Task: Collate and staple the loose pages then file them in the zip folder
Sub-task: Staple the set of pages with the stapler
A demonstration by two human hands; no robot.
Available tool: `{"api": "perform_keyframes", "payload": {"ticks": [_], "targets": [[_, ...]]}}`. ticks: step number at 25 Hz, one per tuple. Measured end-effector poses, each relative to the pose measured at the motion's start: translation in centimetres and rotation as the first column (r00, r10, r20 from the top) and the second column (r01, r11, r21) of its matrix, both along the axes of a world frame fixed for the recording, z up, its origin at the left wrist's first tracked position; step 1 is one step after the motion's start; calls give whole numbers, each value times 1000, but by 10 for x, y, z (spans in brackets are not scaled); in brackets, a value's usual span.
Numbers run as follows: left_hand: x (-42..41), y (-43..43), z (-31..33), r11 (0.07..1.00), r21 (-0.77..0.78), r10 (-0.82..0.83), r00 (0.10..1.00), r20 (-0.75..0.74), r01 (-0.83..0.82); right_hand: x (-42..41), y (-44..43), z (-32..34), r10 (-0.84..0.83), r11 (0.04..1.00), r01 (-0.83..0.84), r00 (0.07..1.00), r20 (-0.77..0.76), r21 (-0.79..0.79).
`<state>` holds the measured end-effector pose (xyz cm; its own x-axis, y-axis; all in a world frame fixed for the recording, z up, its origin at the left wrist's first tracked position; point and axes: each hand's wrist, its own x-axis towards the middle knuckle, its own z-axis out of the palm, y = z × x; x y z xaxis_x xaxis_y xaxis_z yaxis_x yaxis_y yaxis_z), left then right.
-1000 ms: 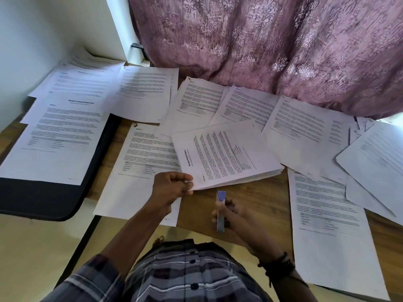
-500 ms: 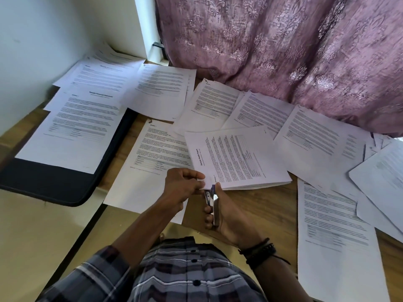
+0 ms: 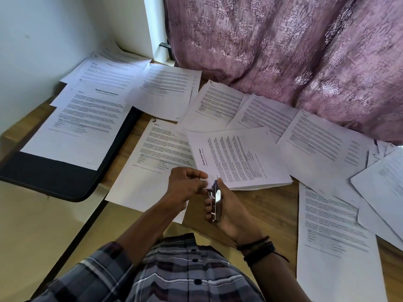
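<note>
Hands meet at the near corner of the collated stack (image 3: pixel 239 158), in the middle of the worktop (image 3: pixel 272 205).
The left hand (image 3: pixel 185 186) pinches the corner of the thin white sheets, and the right hand (image 3: pixel 231 214) curls round a slim metal stapler (image 3: pixel 216 201) with a blue tip, its mouth at that corner. The top page's title reads "Sample Health Report". Loose pages (image 3: pixel 335 236) of grey print lie all around on the wood. A dark, round-cornered zip folder (image 3: pixel 54 177) lies at left under one sheet. A mauve patterned curtain (image 3: pixel 283 51) hangs behind.
</note>
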<state>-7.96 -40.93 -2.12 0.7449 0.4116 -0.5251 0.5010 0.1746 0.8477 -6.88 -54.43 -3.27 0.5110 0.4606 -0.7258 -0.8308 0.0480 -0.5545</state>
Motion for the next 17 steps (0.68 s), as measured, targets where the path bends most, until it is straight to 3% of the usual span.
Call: {"api": "perform_keyframes", "payload": {"ticks": [6, 12, 17], "targets": [[1, 2, 0, 998, -61, 0, 1000, -1, 0, 0, -6, -8, -90, 985, 94, 996, -28, 146], [1, 4, -5, 998, -69, 2, 1000, -10, -2, -5, -10, -2, -109, 988, 114, 993, -52, 102], [0, -1, -7, 996, 85, -9, 1000, 21, 7, -2, -9, 1, -139, 987, 141, 990, -32, 77]]}}
